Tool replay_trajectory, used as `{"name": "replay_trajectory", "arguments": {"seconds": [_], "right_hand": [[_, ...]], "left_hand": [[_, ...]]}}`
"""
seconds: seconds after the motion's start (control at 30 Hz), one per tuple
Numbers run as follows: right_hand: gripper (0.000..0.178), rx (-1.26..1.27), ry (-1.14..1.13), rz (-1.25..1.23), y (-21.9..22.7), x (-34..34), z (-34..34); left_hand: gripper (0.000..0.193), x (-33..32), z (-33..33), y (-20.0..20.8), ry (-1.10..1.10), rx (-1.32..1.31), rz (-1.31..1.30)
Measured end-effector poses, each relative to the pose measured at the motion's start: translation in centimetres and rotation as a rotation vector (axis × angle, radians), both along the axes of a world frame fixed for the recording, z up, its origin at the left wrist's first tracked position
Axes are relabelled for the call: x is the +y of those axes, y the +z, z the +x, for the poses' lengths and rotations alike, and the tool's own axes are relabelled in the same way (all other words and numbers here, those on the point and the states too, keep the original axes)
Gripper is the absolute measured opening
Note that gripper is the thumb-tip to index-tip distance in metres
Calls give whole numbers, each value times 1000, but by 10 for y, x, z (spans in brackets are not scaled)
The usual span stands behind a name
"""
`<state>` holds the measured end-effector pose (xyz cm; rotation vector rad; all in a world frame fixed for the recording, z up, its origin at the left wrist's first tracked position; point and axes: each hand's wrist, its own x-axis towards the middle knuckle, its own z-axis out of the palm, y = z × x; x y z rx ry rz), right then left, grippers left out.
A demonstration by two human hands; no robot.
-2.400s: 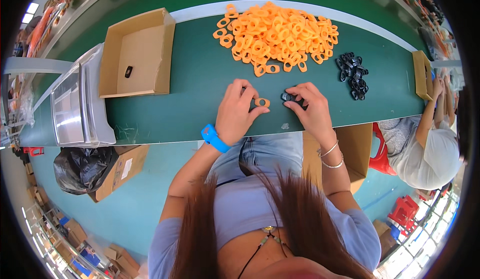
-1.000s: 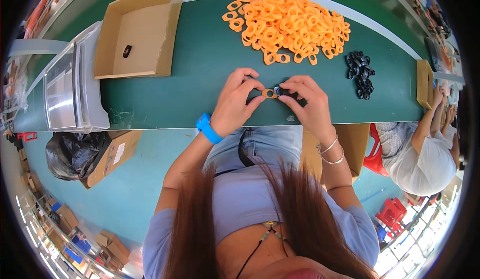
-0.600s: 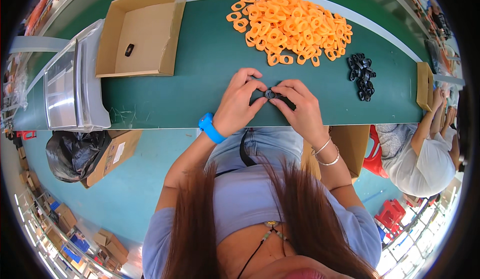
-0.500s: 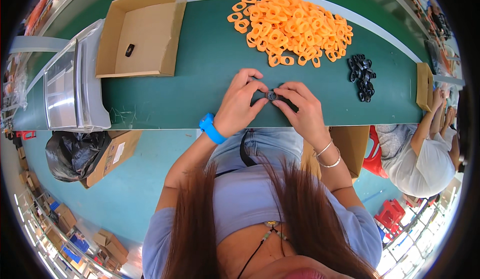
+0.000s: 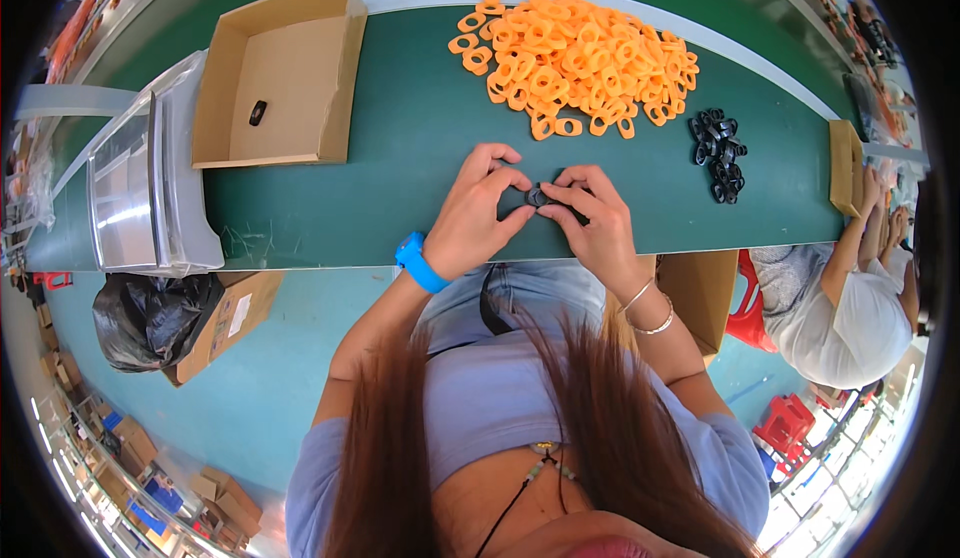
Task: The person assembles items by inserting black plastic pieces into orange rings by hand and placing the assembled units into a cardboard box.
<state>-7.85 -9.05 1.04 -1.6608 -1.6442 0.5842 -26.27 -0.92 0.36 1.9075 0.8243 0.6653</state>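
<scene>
A small black ring-shaped part is pinched between my two hands over the green tabletop, near its front edge. My left hand grips it from the left with thumb and fingertips. On the other side, my right hand holds it the same way. The fingertips hide much of the part. Beyond my hands lies a large heap of orange oval rings. Off to the right is a small pile of black parts of similar look.
An open cardboard box at the left holds one small black piece. Beside it stands a grey plastic bin with a clear front. A small carton sits at the table's right end, near another person.
The view has shifted slightly. My fingers have closed in a little more around the black part, which has turned somewhat; both hands keep hold of it.
</scene>
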Motion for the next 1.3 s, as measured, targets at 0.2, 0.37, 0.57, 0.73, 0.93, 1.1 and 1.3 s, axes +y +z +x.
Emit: {"name": "replay_trajectory", "arguments": {"seconds": [0.2, 0.37, 0.57, 0.73, 0.93, 1.1, 1.3], "right_hand": [[40, 23, 112, 83, 2, 2, 2], [47, 155, 2, 50, 19, 8, 14], [27, 115, -49, 84, 13, 11, 32], [22, 57, -74, 99, 8, 16, 36], [25, -107, -113, 141, 6, 43, 31], [22, -146, -101, 134, 1, 49, 33], [22, -91, 109, 75, 7, 25, 36]], "left_hand": [[25, -5, -2, -3, -26, 30, 133], [27, 13, -46, 46, 298, -11, 470], [18, 78, -127, 77, 630, 109, 632], [19, 105, -161, 67, 523, 489, 518], [15, 106, -165, 55, 581, 363, 254], [24, 95, -152, 59, 569, -144, 64], [24, 97, -161, 52, 504, -112, -3]]}}
